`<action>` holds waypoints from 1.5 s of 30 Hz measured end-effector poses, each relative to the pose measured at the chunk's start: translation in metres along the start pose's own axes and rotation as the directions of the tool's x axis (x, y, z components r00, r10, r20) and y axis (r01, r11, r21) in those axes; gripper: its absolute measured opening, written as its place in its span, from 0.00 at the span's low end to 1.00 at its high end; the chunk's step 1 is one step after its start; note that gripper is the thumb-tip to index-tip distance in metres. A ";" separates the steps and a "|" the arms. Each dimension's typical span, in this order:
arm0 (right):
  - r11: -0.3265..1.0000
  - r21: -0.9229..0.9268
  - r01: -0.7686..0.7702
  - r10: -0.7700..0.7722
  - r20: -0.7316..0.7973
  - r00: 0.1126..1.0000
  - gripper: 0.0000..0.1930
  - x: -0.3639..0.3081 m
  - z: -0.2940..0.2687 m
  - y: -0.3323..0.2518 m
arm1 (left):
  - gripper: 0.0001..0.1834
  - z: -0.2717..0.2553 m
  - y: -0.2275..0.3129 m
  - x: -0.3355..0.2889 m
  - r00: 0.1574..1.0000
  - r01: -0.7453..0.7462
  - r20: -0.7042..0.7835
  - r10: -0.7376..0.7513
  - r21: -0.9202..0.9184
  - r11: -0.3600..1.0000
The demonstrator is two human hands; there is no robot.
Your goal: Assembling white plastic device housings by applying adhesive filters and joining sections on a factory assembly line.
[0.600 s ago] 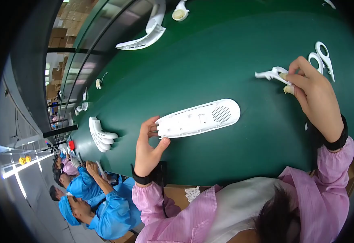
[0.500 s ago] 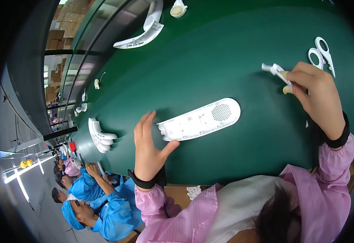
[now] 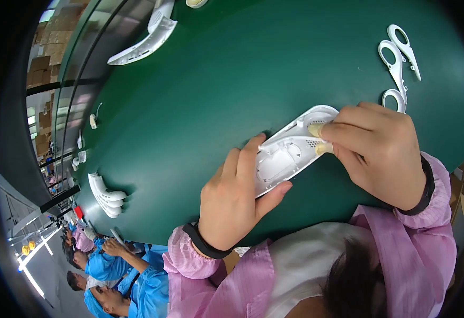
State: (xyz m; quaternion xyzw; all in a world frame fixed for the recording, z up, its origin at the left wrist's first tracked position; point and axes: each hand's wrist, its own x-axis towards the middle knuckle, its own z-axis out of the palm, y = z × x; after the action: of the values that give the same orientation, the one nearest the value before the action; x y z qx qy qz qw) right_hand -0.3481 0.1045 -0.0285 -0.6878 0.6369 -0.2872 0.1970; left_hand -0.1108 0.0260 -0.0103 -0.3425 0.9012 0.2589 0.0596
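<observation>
A long white plastic shell (image 3: 277, 167) with a rounded, perforated end lies hollow side up, slightly tilted, in front of me. My left hand (image 3: 231, 193) grips its left end, fingers along the far edge and thumb by the near edge. Over the perforated end, my right hand (image 3: 383, 151) pinches a slim white plastic piece (image 3: 291, 139) between thumb and forefinger, both in yellowish finger cots. That piece lies lengthwise inside the shell; its right end is hidden by my fingers.
White ring-ended plastic parts (image 3: 396, 66) lie at the far right. Curved white shells (image 3: 150, 42) sit at the far left, with a nested stack of white parts (image 3: 104, 196) nearer. Co-workers in blue (image 3: 104, 259) sit along the green table (image 3: 232, 79) at left.
My right hand has carried the slim white piece left and into the shell. My left hand has closed on the shell, which is now tilted more steeply. A further ring-ended part shows at right.
</observation>
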 end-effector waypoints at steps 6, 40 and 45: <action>0.997 -0.075 -0.023 0.024 0.011 1.000 0.14 0.003 0.005 -0.006 | 0.48 0.010 0.000 -0.004 0.990 0.001 -0.138 -0.007 -0.045 0.999; 0.997 0.057 -0.057 0.040 0.258 0.965 0.11 0.003 -0.004 0.012 | 0.36 -0.009 0.002 0.002 0.995 0.059 0.086 -0.047 -0.141 0.988; 1.000 0.019 0.015 -0.019 0.262 0.965 0.10 0.000 -0.006 0.011 | 0.35 -0.010 0.004 0.002 0.999 -0.006 0.046 0.011 -0.108 0.994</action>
State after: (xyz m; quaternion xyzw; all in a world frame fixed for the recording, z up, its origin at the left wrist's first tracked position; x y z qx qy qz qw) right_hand -0.3600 0.1036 -0.0311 -0.7237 0.5968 -0.2006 0.2827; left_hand -0.1142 0.0229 -0.0007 -0.3350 0.8857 0.3156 0.0609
